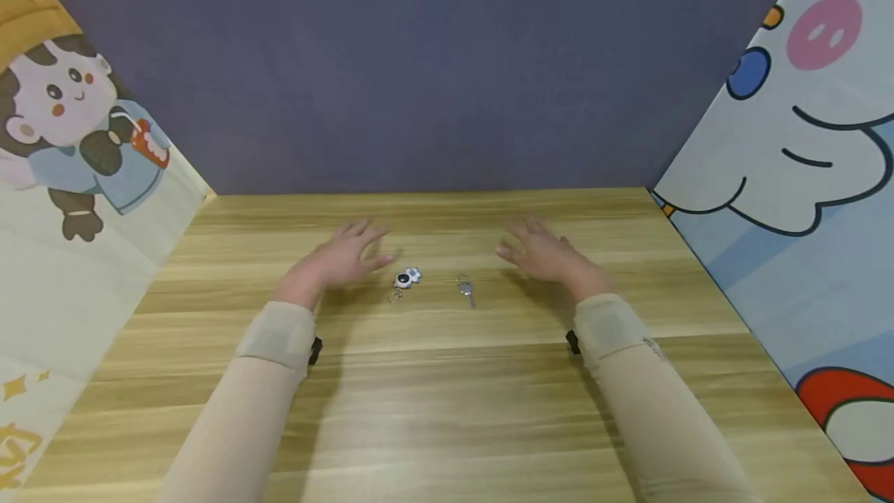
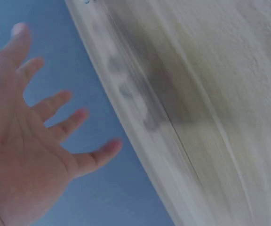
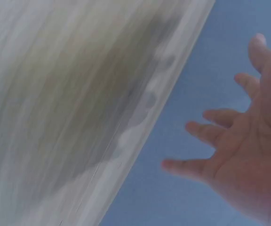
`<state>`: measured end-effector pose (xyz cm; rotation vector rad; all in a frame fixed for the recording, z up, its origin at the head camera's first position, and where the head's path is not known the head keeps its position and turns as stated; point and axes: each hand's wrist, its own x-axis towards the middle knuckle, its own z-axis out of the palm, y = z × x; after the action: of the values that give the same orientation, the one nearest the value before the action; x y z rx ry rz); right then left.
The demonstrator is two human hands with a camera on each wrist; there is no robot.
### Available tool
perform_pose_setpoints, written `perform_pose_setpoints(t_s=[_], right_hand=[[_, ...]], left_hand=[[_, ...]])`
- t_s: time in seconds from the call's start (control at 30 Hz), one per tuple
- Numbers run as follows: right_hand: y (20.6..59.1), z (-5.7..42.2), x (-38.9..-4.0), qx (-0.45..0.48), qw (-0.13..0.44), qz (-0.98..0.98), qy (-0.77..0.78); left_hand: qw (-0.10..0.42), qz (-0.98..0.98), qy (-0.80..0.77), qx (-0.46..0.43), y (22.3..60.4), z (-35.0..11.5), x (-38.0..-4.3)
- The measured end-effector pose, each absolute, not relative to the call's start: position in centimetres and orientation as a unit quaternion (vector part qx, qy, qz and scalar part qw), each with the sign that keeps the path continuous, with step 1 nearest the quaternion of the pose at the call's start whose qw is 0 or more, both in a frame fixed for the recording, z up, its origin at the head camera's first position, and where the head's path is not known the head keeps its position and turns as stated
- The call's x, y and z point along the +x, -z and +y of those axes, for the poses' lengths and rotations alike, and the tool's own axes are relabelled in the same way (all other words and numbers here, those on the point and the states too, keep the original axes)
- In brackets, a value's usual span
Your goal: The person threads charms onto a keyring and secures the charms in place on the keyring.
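A small white keychain figure (image 1: 406, 278) with a dark round front lies on the wooden table, its metal ring (image 1: 394, 296) toward the near side. To its right is a silver key (image 1: 466, 290) with a small ring at its far end. My left hand (image 1: 342, 254) hovers left of the keychain, fingers spread and holding nothing. On the other side, my right hand (image 1: 545, 251) is held above the table right of the key, its fingers also spread. Both wrist views show bare palms, the left (image 2: 27, 141) and the right (image 3: 253, 141), with shadows on the wood.
The wooden table (image 1: 447, 410) reaches back to a dark blue-grey panel (image 1: 433, 68). Side panels with cartoon prints stand at the left (image 1: 91, 270) and the right (image 1: 740, 254). Each sleeved wrist has a small black device, one on the left (image 1: 316, 351) and one on the right (image 1: 573, 342).
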<state>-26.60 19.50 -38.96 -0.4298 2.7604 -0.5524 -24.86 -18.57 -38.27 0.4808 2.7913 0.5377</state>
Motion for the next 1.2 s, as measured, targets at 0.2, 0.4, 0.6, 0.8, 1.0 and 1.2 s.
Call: perform_pose_setpoints(t_s=[0.2,0.4,0.6,0.8,1.0,1.2], right_hand=[[40.3,17.5,-27.5,-0.224,0.143,0.934,0.240],[41.7,15.9,-28.1,-0.251,0.175,0.898,0.317],[42.1,14.9,-28.4,-0.261,0.201,0.880,0.343],[42.9,14.5,-29.0,-0.260,0.240,0.869,0.345],[43.0,14.2,-29.2,-0.259,0.237,0.865,0.360],[43.1,14.0,-29.0,-0.258,0.225,0.868,0.359]], left_hand=[[0.163,0.936,-0.223,0.216,39.3,-17.7,-24.7],[0.208,0.910,-0.278,0.225,40.6,-17.2,-24.4],[0.220,0.901,-0.298,0.227,41.3,-17.2,-24.2],[0.227,0.896,-0.319,0.209,41.9,-17.7,-24.1],[0.220,0.898,-0.321,0.205,41.8,-17.9,-24.2],[0.214,0.901,-0.310,0.215,41.8,-17.4,-24.1]])
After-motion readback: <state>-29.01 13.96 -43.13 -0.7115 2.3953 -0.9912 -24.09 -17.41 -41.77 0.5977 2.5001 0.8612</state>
